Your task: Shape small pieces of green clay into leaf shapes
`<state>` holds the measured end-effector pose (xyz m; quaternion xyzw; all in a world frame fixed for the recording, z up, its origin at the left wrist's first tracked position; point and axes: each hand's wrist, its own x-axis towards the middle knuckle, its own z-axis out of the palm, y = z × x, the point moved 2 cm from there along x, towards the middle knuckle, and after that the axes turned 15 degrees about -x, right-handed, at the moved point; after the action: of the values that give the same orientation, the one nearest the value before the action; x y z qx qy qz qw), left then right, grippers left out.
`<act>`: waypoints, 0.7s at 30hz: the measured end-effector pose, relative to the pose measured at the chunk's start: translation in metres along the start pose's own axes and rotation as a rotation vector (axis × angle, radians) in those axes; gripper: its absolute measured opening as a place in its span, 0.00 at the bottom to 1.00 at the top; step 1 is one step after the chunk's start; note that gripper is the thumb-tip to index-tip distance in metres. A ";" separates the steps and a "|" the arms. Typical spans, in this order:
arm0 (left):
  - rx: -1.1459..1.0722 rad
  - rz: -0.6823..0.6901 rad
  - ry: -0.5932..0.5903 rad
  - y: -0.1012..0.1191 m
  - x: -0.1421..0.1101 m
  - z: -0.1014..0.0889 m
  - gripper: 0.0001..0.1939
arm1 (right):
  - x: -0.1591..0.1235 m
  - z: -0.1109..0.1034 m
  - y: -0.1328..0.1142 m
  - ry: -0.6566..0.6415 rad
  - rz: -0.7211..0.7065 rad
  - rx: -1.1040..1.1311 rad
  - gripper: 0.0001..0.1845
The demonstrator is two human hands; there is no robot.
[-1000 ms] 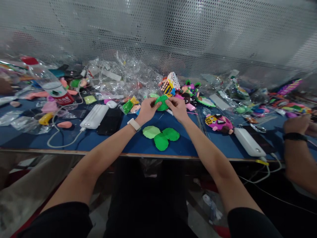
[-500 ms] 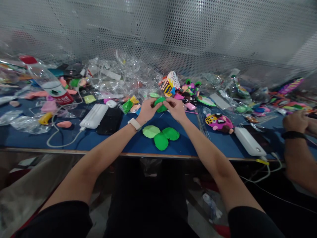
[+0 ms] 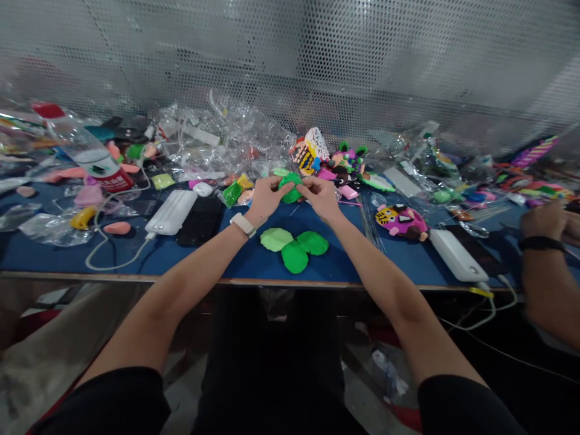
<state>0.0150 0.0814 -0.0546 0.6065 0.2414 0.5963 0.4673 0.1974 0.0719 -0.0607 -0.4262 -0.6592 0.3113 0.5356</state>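
Note:
My left hand [image 3: 264,198] and my right hand [image 3: 321,196] meet above the blue table [image 3: 190,257], both pinching one lump of green clay [image 3: 290,187] between their fingertips. A white watch sits on my left wrist. Just in front of my hands, three flattened green clay discs [image 3: 294,244] lie overlapping on the table, one paler than the others.
A white power bank [image 3: 171,212] with cable and a black phone [image 3: 202,221] lie to the left, a tipped bottle [image 3: 86,154] beyond. Crumpled clear wrappers [image 3: 217,142] and colourful clay figures [image 3: 330,158] crowd the back. Another person's hand with a black wristband [image 3: 541,232] works at right.
The green clay between my fingers has gone from a broad flat piece to a smaller folded lump. My hands have stayed in the same spot.

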 end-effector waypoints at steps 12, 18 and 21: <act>-0.033 0.016 0.039 0.000 -0.002 0.004 0.36 | -0.003 0.003 -0.004 -0.011 -0.020 -0.055 0.31; -0.073 -0.029 0.021 0.000 -0.004 0.006 0.31 | -0.003 0.005 -0.001 0.003 -0.044 -0.102 0.32; -0.136 -0.096 0.075 -0.001 -0.004 0.007 0.26 | -0.002 0.005 -0.001 -0.002 -0.060 -0.121 0.34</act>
<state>0.0212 0.0760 -0.0564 0.5384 0.2464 0.6106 0.5258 0.1926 0.0693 -0.0617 -0.4376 -0.6899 0.2552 0.5171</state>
